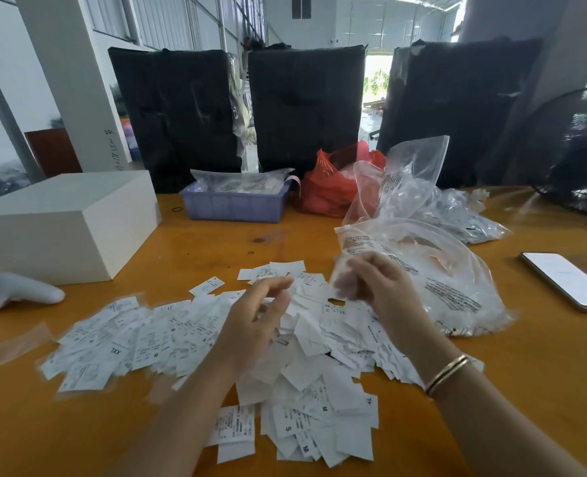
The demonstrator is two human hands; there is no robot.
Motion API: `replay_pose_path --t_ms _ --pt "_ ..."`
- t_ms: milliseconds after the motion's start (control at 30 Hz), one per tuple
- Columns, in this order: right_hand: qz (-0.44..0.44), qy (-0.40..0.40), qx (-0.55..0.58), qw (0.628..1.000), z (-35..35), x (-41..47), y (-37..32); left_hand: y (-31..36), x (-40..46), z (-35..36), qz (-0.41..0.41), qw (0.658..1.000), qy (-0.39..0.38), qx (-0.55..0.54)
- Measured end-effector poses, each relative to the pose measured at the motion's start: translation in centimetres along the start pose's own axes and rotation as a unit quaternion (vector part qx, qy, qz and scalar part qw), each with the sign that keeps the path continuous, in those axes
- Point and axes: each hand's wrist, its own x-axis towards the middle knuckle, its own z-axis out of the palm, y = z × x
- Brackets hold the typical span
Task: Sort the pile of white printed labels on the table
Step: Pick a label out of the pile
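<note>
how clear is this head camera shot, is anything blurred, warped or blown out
Head view: the right hand is smeared by motion blur, so its grasp is unreadable; the left hand is sharper, fingers relaxed; the wide lens bows the edges; daylight blows out the doorway behind; nearer white printed labels read clearly.

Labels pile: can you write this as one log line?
step: sorting | labels pile: unsorted | left hand: open above | right hand: blurred

- we've got matt white paper labels (pixel 188 335) on a smooth orange wood table (pixel 512 390);
- glossy clear plastic bags (pixel 433 270);
- purple plastic tray (pixel 235 206)
</note>
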Motion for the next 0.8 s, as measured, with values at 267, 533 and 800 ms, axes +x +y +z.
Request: replay_pose_path --t_ms 267,533,800 --pt "0.003 -0.160 -0.122 0.980 3.6 -1.1 1.8 -0.2 0.2 -0.2 -0.022 0.998 -0.060 -0.015" --pt "-0.054 -0.080 -0.279 0.955 3.3 -1.1 2.5 -1.0 0.6 -0.5 -0.038 0.995 0.020 -0.093" --pt "-0.143 -0.104 -0.650 0.739 4.2 -2.4 3.3 -1.6 0.7 -0.7 -0.044 0.991 0.120 -0.049"
